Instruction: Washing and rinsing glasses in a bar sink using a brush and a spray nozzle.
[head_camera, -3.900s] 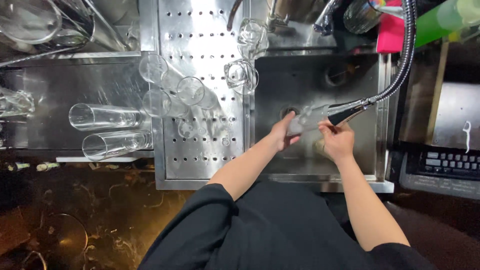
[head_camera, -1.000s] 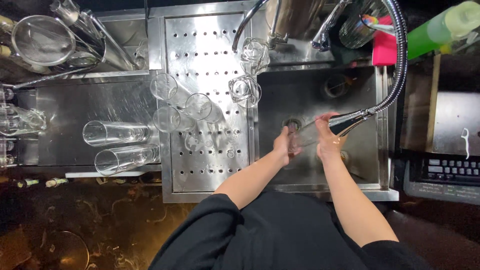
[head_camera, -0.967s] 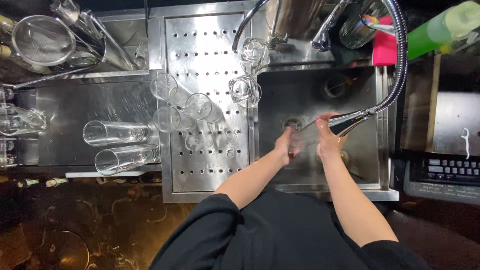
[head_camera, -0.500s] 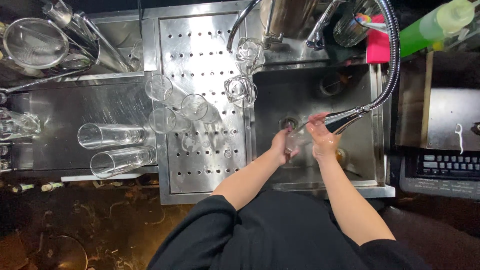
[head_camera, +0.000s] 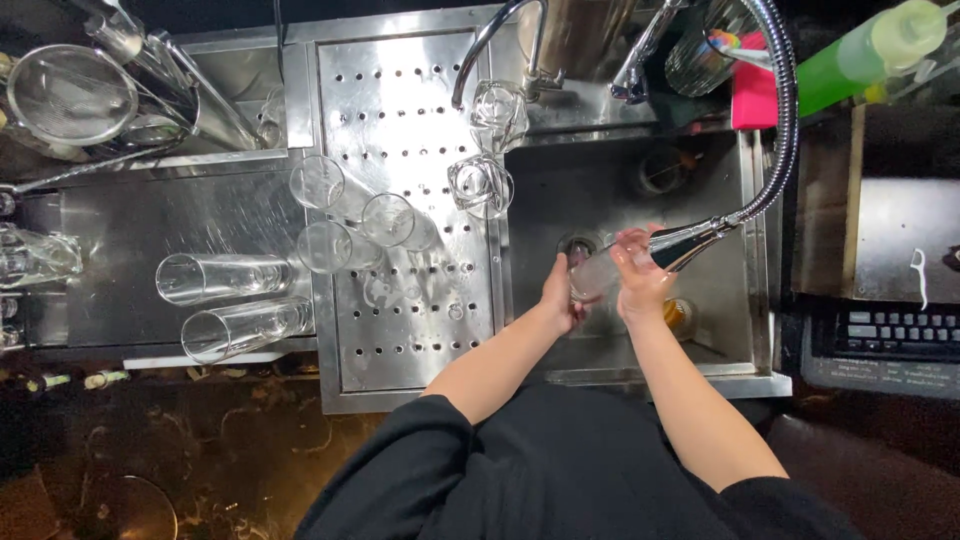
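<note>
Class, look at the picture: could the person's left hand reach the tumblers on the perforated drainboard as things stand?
Probably yes, once freed: the left hand now holds a glass over the sink, and the tumblers stand just beside it, nothing between.

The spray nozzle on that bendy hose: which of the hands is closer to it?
Right. The right hand touches the spray nozzle; the left hand sits farther left, on the glass.

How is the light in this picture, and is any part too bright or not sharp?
Head view: strong glare whitens the perforated drain board; the floor below is nearly black; the glass between the left hand and right hand looks smeared, its outline unclear; the straight sink rim bows slightly, a wide-lens effect.
</note>
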